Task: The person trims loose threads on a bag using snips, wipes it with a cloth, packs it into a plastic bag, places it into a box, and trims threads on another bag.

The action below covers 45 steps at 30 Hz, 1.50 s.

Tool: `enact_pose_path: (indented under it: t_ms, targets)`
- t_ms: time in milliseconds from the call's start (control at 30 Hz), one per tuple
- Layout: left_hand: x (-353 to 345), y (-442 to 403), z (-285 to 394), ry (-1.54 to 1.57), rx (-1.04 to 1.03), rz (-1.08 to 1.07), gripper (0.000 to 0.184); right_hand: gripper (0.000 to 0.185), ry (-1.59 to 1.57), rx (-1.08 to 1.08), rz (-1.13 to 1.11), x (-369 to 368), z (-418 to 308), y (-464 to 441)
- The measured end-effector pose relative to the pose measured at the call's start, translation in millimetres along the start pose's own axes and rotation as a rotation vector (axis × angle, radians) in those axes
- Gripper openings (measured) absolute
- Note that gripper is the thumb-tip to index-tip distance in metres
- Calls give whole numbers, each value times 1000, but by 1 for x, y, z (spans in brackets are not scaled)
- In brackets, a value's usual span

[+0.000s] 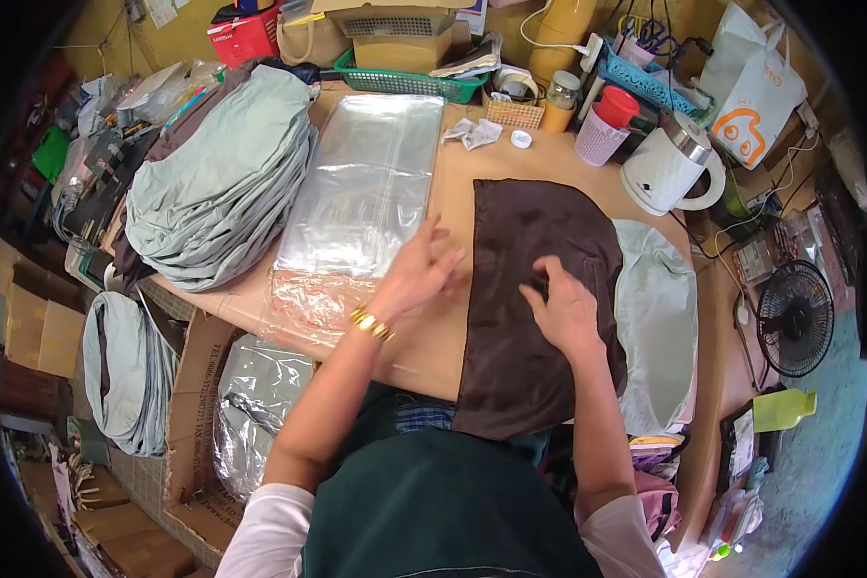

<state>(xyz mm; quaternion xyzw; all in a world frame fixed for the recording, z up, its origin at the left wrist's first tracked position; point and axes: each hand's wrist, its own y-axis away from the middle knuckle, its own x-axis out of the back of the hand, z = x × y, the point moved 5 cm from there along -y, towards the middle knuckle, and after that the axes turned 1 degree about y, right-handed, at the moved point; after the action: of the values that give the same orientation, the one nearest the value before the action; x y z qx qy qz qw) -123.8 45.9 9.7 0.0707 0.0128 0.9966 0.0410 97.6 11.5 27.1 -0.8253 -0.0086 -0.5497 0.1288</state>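
A dark brown piece of folded fabric (535, 231) lies on the table in front of me, its lower end reaching the near edge. My right hand (565, 310) is over its right half with fingers apart; whether the fingertips touch the cloth I cannot tell. Between the fabric and a stack of clear plastic bags (371, 164), my left hand (422, 270) hovers open, a gold bracelet on its wrist. Nothing is in either hand. A pale grey-green fabric piece (657, 318) lies partly beneath the brown one on the right.
A tall pile of grey-green fabric (222, 173) stands at the table's left. Below it, a cardboard box (197, 405) holds plastic-wrapped goods. A white kettle (667, 164), a red-lidded cup (607, 130) and a green basket (409, 85) line the back. A black fan (795, 318) is far right.
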Motion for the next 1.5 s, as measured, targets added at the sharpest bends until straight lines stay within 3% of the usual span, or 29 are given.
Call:
enact_pose_path:
  t_ms: [67, 133, 167, 267, 333, 367, 400, 467, 533, 600, 633, 700, 733, 800, 867, 900, 967, 1033, 1133, 1200, 1267, 1333, 1400, 1467, 1500]
  targets:
    - [-28, -34, -17, -15, -22, 63, 47, 38, -49, -5, 62, 1, -8, -17]
    - [-51, -71, -60, -303, -7, 45, 40, 40, -104, -19, 187, -10, -4, -32]
    - [-48, -71, -50, -306, -6, 39, 40, 38, -53, -31, 177, -24, 4, -38]
    - [-40, -62, -43, -402, -63, -148, 38, 35, 53, -47, 142, -47, 27, -53]
    - [-17, -49, -50, -37, -82, 73, 39, 34, 69, -70, 129, -54, 36, -69]
    - [-10, -41, -50, -37, 109, 35, 36, 34, 69, -114, 139, -56, 40, -78]
    - [-19, -29, -54, -43, 111, 35, 36, 34, 71, -152, 151, -57, 43, -89]
    - [-39, 7, -47, -173, -228, 192, 47, 36, 76, -189, 146, -63, 50, -107]
    - [-41, 28, -37, -315, -243, 139, 52, 38, 83, -225, 148, -59, 54, -127]
    - [-42, 33, -37, -456, -252, 80, 57, 46, -44, -363, -32, -57, 62, -141]
    - [-40, 27, -45, -387, -216, 53, 55, 49, -152, -232, -27, -66, 73, -148]
    - [-38, 21, -48, -315, -186, 28, 53, 41, -460, -139, -150, -40, 25, -112]
    - [-40, 22, -48, -343, -166, 19, 51, 33, -557, -84, -76, -34, 1, -85]
    - [-40, 23, -48, -366, -138, 14, 48, 31, -550, -29, -45, -37, -30, -40]
    - [-37, 23, -45, -414, -93, -98, 28, 31, -247, 3, -36, -59, -32, -13]
    - [-29, 27, -39, -419, -87, -104, 28, 31, -230, 32, 38, -64, -28, -7]
    - [-13, 40, -20, -666, -54, -347, 23, 32, -214, 62, 109, -64, -20, -3]
    - [19, 58, -10, -552, -150, -273, 31, 29, -145, 42, 167, -59, -14, -6]
    - [77, 83, -20, -566, -28, -163, 30, 33, -142, -33, 96, -62, -11, -7]
    - [105, 103, -20, -526, 227, -50, 34, 33, -137, -27, 108, -60, -15, -8]
    - [69, 126, -2, -171, 386, -377, 40, 32, -133, -23, 122, -61, -17, -8]
    - [24, 146, -24, 88, 503, -698, 48, 30, -140, 31, 178, -58, -19, -7]
    - [-21, 145, -37, 248, 457, -726, 55, 27, -136, 12, 165, -58, -19, -7]
    - [-37, 131, -39, 635, 480, -240, 45, 24, -130, -17, 153, -58, -17, -6]
    - [-39, 125, -41, 638, 479, -244, 45, 24, -233, -32, 144, -57, -16, -6]
